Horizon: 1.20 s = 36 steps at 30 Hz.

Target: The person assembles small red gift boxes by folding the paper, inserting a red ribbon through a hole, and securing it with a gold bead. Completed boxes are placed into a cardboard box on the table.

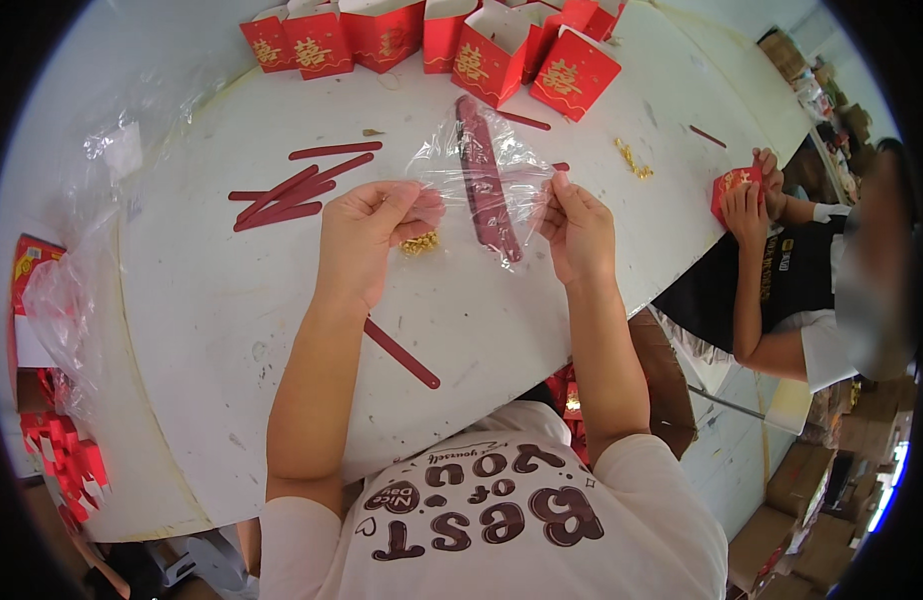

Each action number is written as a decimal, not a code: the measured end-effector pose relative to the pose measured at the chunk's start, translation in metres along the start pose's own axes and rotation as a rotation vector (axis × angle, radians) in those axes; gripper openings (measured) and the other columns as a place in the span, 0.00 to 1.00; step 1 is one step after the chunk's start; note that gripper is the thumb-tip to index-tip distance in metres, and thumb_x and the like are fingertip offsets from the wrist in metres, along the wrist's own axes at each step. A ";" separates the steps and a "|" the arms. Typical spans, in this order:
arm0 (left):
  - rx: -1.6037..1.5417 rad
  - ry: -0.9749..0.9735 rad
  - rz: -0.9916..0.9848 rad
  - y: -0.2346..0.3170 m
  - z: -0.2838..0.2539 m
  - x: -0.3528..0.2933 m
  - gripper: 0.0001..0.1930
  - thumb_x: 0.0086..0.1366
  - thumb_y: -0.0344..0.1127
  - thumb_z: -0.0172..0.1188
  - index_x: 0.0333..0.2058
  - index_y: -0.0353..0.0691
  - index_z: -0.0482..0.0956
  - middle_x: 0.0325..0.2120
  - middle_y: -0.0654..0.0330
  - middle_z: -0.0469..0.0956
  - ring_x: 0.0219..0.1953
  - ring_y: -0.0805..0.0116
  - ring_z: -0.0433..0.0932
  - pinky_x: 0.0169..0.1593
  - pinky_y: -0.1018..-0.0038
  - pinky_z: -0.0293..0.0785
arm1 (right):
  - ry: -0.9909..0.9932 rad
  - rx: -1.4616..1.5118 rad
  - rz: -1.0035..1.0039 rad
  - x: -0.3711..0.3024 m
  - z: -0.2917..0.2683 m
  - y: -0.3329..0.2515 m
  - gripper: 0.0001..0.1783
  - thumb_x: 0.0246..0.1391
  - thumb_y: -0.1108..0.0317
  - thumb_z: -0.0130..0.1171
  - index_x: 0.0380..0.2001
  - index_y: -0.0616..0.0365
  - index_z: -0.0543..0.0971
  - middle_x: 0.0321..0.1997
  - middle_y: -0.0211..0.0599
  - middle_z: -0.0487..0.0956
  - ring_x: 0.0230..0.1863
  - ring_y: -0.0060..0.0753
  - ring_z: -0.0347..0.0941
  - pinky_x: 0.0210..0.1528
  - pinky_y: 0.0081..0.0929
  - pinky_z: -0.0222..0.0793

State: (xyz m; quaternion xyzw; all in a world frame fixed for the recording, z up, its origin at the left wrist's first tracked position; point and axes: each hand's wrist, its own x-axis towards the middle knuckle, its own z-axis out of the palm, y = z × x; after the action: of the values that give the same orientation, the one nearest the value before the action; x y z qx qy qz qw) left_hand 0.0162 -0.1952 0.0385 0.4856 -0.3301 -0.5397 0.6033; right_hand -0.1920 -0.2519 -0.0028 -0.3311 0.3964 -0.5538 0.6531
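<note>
My left hand (367,235) and my right hand (582,228) each pinch one side of a clear plastic bag (527,150), which is stretched between them above the table. Inside it lies a stack of dark red strips (487,185). Left of the bag, several loose dark red strips (300,190) are piled across one another. A single strip (404,355) with a small hole at its end sits by my left forearm. Small gold pieces (420,243) are heaped just beside my left fingers.
Red boxes with gold print (492,55) stand along the far side of the white table (242,330). More gold pieces (634,158) are scattered to the right. At the right edge a co-worker handles a red box (734,192). Crumpled plastic (72,300) hangs over the left edge.
</note>
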 end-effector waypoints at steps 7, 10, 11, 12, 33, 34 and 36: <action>0.195 0.047 0.141 -0.009 0.007 0.005 0.13 0.63 0.36 0.57 0.23 0.32 0.74 0.21 0.58 0.78 0.24 0.72 0.77 0.33 0.78 0.75 | 0.003 0.083 -0.010 -0.010 0.008 0.000 0.13 0.60 0.63 0.50 0.33 0.64 0.74 0.30 0.34 0.76 0.31 0.26 0.73 0.37 0.25 0.71; 0.113 0.049 0.154 -0.007 0.011 0.004 0.13 0.64 0.35 0.55 0.26 0.30 0.76 0.24 0.56 0.79 0.26 0.71 0.78 0.35 0.77 0.76 | 0.042 0.066 0.009 -0.012 -0.001 0.003 0.12 0.60 0.65 0.50 0.34 0.65 0.74 0.32 0.36 0.76 0.33 0.26 0.73 0.39 0.27 0.72; 0.119 0.052 0.160 -0.008 0.015 0.002 0.13 0.64 0.35 0.54 0.28 0.29 0.76 0.25 0.55 0.79 0.27 0.71 0.79 0.35 0.77 0.76 | 0.064 0.063 0.008 -0.012 -0.006 0.003 0.11 0.60 0.66 0.50 0.34 0.65 0.73 0.33 0.37 0.76 0.33 0.27 0.73 0.39 0.27 0.72; 0.126 0.054 0.167 -0.009 0.017 0.000 0.13 0.65 0.34 0.53 0.29 0.28 0.77 0.26 0.54 0.79 0.28 0.70 0.79 0.36 0.77 0.77 | 0.055 0.108 -0.015 -0.011 -0.008 0.003 0.11 0.60 0.67 0.51 0.35 0.65 0.73 0.33 0.38 0.76 0.34 0.27 0.73 0.39 0.27 0.73; 0.575 -0.115 0.495 -0.014 0.031 -0.049 0.19 0.45 0.35 0.72 0.37 0.35 0.78 0.32 0.57 0.78 0.35 0.67 0.75 0.40 0.73 0.70 | -0.205 0.122 -0.052 -0.056 0.040 -0.005 0.09 0.44 0.77 0.66 0.20 0.58 0.74 0.21 0.29 0.74 0.23 0.18 0.65 0.27 0.16 0.61; 0.543 -0.102 0.510 -0.017 0.032 -0.046 0.13 0.50 0.32 0.67 0.34 0.35 0.79 0.29 0.58 0.78 0.28 0.68 0.73 0.35 0.76 0.70 | -0.250 0.119 -0.013 -0.058 0.044 -0.006 0.09 0.44 0.77 0.66 0.20 0.59 0.73 0.21 0.29 0.74 0.23 0.17 0.65 0.26 0.16 0.61; 0.580 -0.098 0.383 -0.008 0.026 -0.048 0.09 0.53 0.29 0.64 0.34 0.34 0.79 0.27 0.57 0.78 0.25 0.68 0.74 0.32 0.78 0.70 | -0.330 0.029 -0.005 -0.053 0.044 -0.006 0.11 0.43 0.76 0.67 0.18 0.59 0.72 0.19 0.28 0.73 0.21 0.15 0.64 0.23 0.16 0.60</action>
State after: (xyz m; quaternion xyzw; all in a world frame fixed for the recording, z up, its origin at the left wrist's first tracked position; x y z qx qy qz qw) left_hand -0.0203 -0.1538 0.0453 0.5395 -0.5833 -0.3230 0.5142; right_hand -0.1603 -0.2005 0.0311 -0.4091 0.2750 -0.4991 0.7127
